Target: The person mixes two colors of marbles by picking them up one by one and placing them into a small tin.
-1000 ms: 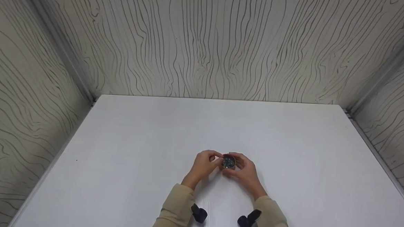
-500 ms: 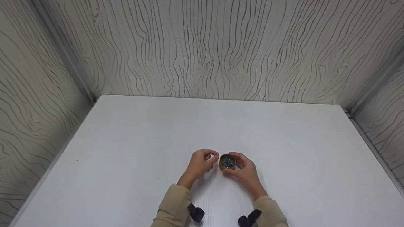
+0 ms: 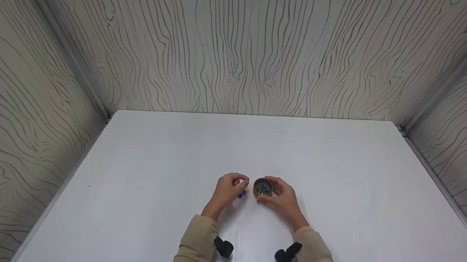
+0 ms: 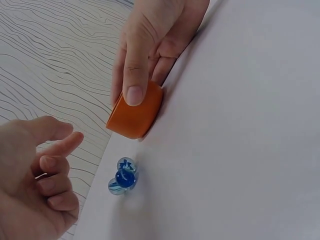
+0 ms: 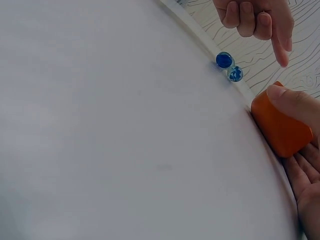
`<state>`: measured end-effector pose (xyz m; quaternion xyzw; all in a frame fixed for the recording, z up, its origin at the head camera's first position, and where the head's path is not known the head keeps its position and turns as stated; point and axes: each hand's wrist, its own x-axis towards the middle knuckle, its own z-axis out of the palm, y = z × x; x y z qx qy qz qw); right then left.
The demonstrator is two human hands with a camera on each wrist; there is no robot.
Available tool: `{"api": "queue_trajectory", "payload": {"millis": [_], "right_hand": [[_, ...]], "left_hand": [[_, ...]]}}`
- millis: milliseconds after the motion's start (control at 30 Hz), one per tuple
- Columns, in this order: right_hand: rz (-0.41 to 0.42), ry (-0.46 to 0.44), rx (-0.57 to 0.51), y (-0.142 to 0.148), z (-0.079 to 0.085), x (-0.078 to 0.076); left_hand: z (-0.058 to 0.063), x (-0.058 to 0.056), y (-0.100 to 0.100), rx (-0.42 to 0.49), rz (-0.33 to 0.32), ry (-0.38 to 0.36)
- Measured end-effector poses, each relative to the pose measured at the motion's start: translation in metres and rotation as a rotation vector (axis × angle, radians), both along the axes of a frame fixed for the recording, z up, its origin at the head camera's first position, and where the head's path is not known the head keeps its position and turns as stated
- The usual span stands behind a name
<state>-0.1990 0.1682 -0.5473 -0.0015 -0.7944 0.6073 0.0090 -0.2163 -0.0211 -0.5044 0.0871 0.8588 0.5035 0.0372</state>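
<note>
My right hand (image 3: 286, 199) grips a small orange cup (image 4: 135, 120) on the white table, thumb on the near wall and fingers behind. Shiny blue-green pieces fill the bottom of the cup in the head view. To its left, my left hand (image 3: 225, 189) hovers with loosely bent fingers around nothing, thumb and index finger pointing towards the cup. Three clear glass marbles with blue swirls (image 4: 125, 177) lie clustered on the table between the left hand and the cup. In the right wrist view, two marbles (image 5: 224, 60) show beside the orange wall.
The white table (image 3: 168, 151) spreads out around both hands. Panels with a wood-grain line pattern (image 3: 237, 51) stand at the back and on both sides. Black wrist cameras (image 3: 224, 248) are strapped to the beige sleeves (image 3: 195, 241).
My left hand has drawn away from the cup's rim to the left, and blue marbles now show on the table below its fingers. The right hand keeps holding the cup in place.
</note>
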Motion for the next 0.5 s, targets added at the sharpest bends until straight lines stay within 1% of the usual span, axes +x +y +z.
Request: {"api": "queue_trajectory", "payload": {"millis": [300,433,500], "right_hand": [[0.000,0.029,0.022,-0.0004,-0.0013,-0.0006],[0.002,0.023,0.021,-0.0004,-0.0008,-0.0003],[0.009,0.032,0.012,-0.0002,-0.0010,-0.0001]], "left_hand": [[-0.0029,0.0005,-0.0036,0.004,0.015,-0.025],[-0.0043,0.0002,-0.0052,0.011,0.023,-0.052],[-0.0057,0.0002,-0.0065,0.017,0.021,-0.049]]}}
